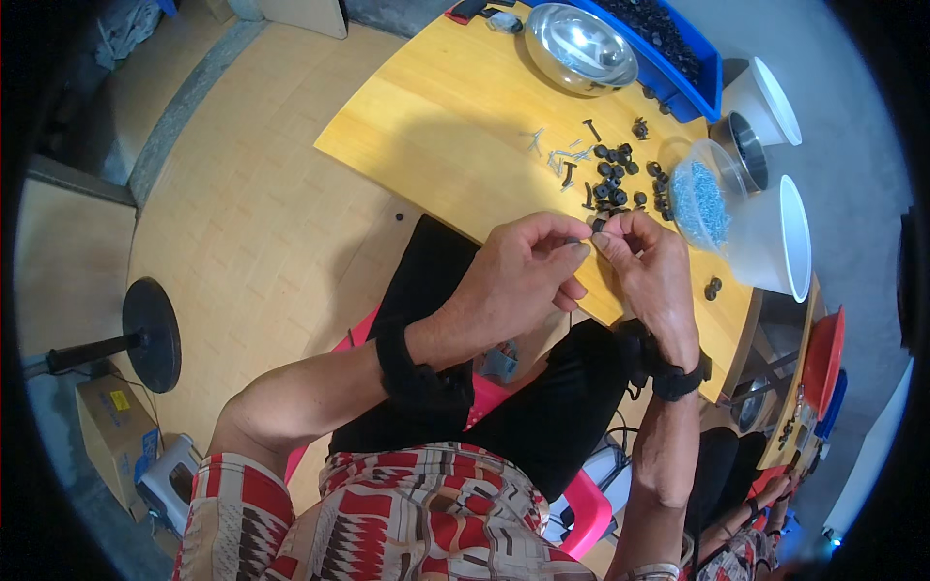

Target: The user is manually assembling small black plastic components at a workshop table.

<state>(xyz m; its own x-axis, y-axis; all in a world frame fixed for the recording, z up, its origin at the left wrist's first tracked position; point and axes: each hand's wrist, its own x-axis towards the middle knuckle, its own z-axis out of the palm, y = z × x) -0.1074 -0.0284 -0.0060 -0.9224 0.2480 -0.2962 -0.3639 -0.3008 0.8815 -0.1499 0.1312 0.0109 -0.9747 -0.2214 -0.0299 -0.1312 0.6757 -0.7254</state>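
Observation:
Over the near edge of the yellow table (417,116), my two hands meet almost fingertip to fingertip. My right hand (654,271) pinches a small black round part (599,225) between thumb and forefinger. My left hand (528,276) is closed in a pinch; a sliver of something dark shows at its fingertips, too small to name. Just beyond my fingers lies a cluster of small black knob-like parts (610,174). Thin silver pins (572,155) are scattered to its left, among a few black T-shaped pieces (569,174).
A clear tub of small bluish metal pieces (702,203) stands right of the cluster, beside white buckets (794,242). At the far side are a steel bowl (581,48) and a blue crate (712,82) of black parts. Another person's hands (770,492) show at lower right.

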